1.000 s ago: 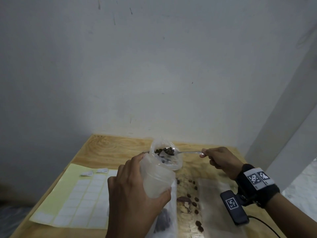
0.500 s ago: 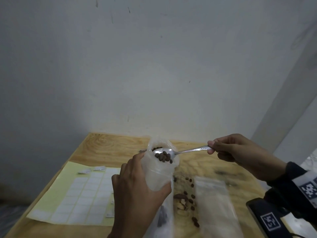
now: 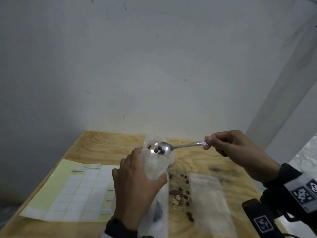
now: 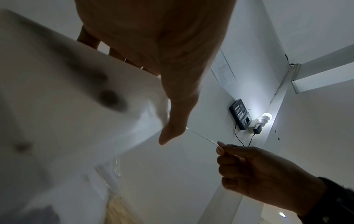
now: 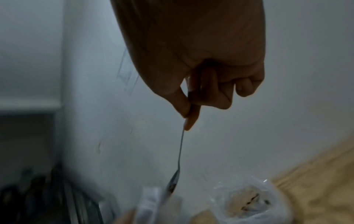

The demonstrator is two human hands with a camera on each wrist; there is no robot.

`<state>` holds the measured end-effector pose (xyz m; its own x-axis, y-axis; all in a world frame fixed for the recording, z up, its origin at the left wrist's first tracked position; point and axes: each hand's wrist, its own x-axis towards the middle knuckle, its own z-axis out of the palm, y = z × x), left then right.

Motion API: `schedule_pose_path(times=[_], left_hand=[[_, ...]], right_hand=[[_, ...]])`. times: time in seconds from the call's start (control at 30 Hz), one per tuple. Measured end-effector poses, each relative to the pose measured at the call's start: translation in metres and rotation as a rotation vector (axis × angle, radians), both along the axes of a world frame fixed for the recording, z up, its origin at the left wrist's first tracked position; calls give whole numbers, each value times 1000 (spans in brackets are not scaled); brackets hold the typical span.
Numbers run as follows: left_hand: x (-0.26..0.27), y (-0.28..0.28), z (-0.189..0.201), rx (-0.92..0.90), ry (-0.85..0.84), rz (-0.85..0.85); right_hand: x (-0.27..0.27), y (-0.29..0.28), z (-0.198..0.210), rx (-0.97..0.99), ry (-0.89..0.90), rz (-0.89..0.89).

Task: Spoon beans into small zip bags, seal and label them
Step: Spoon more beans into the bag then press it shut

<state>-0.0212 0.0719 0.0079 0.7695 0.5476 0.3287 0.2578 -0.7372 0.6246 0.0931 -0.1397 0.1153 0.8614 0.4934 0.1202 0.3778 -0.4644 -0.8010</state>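
Observation:
My left hand (image 3: 137, 186) grips a clear zip bag (image 3: 155, 170) and holds it upright with its mouth open; dark beans show through its lower part. My right hand (image 3: 223, 146) pinches the handle of a metal spoon (image 3: 187, 145). The spoon's bowl hangs tilted over the bag's mouth with a few brown beans (image 3: 159, 150) in it. In the left wrist view my left thumb (image 4: 176, 121) lies on the bag (image 4: 67, 106). In the right wrist view my thumb and forefinger (image 5: 188, 112) hold the thin spoon handle (image 5: 180, 151).
A yellow sheet of white labels (image 3: 68, 191) lies left on the wooden table (image 3: 106, 143). Loose beans (image 3: 181, 194) are scattered right of the held bag, and an empty zip bag (image 3: 211, 203) lies flat beyond them. Another open plastic bag (image 5: 247, 201) stands by the wall.
My right hand has risen and drawn back to the right, tipping the spoon over the bag's mouth. Fewer beans sit in its bowl. The left hand keeps its grip.

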Motion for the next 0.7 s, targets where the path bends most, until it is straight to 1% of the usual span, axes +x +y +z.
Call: schedule_pose_path(times=[0.1,0.17,0.27,0.33,0.47,0.53,0.6,0.7], left_hand=[[1,2,-2,16,10,1],[2,3,-3,19,17,3],[2,6,-4,6,11,-3],[0,8,-3,-6,-1,-3],[-5,13,-1,-45,-34,3],[-9,16,0,-64,-70,15],[-15,19,1,-90,-116,19],[-21,24,1,-111,-158,12]], right_hand=[[-11,4,-3,-40,-257,53],[-16,7,-4,-33,-418,84],[-14,8,-5,16,-538,61],[-8,9,-6,80,-527,-6],[16,14,-13,266,-300,-196],[31,19,-19,308,-202,-286],[45,25,-29,283,-154,-343],[60,36,-45,178,-199,-369]])
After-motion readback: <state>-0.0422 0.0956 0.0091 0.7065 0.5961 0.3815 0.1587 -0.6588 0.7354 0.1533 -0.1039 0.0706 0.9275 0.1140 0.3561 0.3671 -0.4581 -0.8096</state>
